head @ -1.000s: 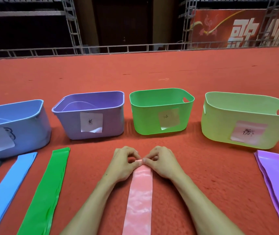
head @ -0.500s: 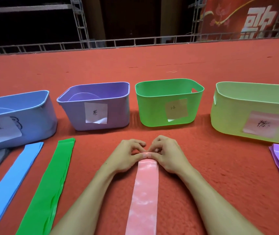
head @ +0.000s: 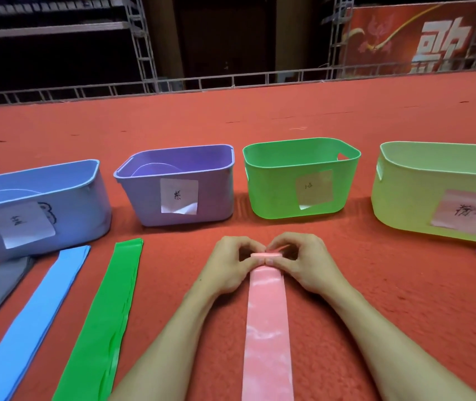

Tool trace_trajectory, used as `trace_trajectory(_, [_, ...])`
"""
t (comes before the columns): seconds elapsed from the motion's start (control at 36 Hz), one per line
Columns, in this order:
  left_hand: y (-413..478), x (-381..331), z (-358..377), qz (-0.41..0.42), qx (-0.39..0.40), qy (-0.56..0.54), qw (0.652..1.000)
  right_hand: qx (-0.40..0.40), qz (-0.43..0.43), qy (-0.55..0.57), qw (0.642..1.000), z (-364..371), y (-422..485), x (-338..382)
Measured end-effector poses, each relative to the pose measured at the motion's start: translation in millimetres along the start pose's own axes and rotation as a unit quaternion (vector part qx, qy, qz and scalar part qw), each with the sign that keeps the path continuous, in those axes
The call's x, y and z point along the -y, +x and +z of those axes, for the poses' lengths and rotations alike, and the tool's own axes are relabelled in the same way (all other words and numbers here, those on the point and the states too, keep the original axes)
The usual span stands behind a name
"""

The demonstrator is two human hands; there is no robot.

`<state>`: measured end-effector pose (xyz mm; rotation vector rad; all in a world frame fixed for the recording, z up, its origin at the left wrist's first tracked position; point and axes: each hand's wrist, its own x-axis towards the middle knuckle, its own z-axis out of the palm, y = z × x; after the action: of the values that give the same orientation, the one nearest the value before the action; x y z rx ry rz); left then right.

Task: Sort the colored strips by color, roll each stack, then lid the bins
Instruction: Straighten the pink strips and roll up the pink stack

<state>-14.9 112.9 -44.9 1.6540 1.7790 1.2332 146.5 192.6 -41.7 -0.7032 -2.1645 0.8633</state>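
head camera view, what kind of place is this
Probably an indoor stage or event hall. The floor is a wide red carpet, metal truss runs along its far edge, and a red banner with large white characters hangs behind it.

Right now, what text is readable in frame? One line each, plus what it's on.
"紫": white label on the purple bin.
"歌": red banner at the back; the next character is cut off by the frame edge.
Too blurred to read: blue-bin label on the blue bin.
Too faint: green-bin label on the green bin.
Scrawl, unreadable: pink label on the yellow-green bin.
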Motion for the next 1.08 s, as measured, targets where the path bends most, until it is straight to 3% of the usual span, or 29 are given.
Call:
trace_trajectory(0.19, [-4, -8, 5, -0.013, -0.057, -0.087, 0.995, 0.020, 0.049, 0.052, 0.997, -1, -1, -3])
trace_trajectory(0.39, [-2, -11, 8, -0.021, -0.041, -0.121, 0.992, -0.013, 0.067, 0.066, 0.995, -2, -2, 0])
trace_trajectory(0.61, [1, -8, 7, -0.015, -0.006, -0.099, 0.995, -0.043, 0.103, 0.206, 0.972, -3, -6, 10])
trace_trajectory(1.08, [-4, -11, 4, -0.035, -0.065, -0.190, 0.979, -0.018, 0.171, 0.276, 0.946, -5, -5, 20])
